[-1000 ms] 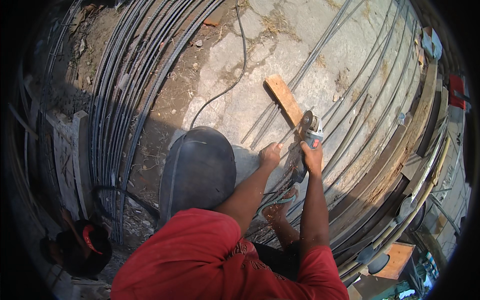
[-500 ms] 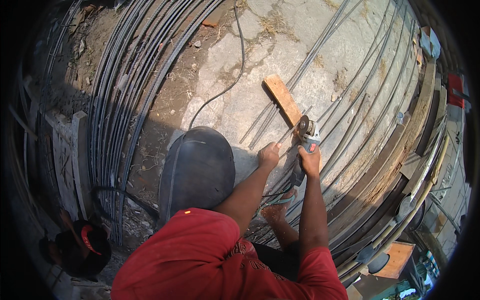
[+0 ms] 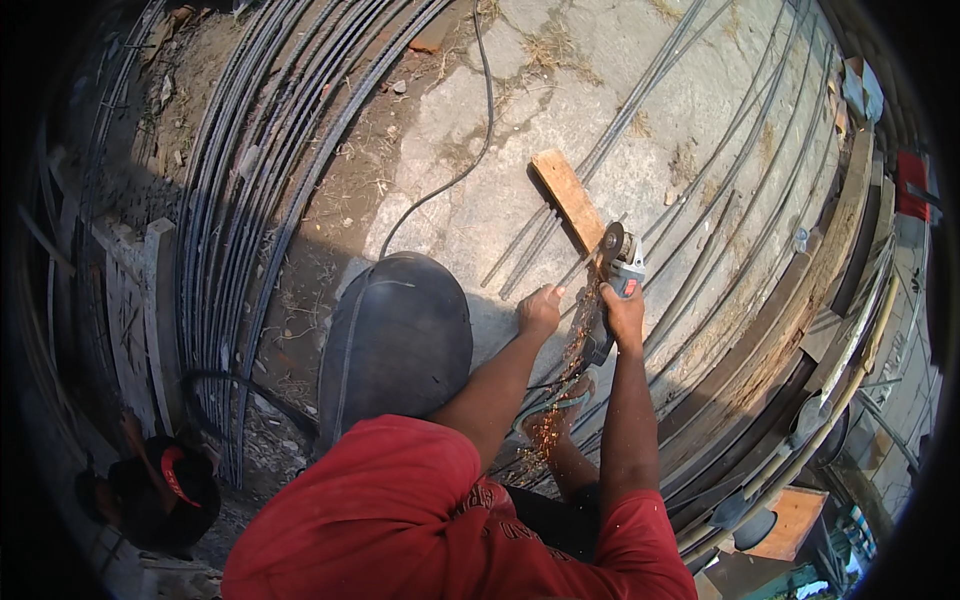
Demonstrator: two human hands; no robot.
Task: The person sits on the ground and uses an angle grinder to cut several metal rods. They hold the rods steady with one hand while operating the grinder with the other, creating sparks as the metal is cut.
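Grinder is back down on the steel rods over the wood block, center-right, sparks now flying. Right hand is wrapped tight round its handle, left hand fingers pressing rods flat. I'd keep the disc square and that left hand clear.

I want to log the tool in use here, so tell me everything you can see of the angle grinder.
The angle grinder is a small handheld power tool with a grey body and a dark round disc at its far end. The right hand grips its body. The disc is at the steel bars beside the wooden plank, and orange sparks stream back toward the person. It lies tilted, disc pointing away. The left hand rests on the bars close by.
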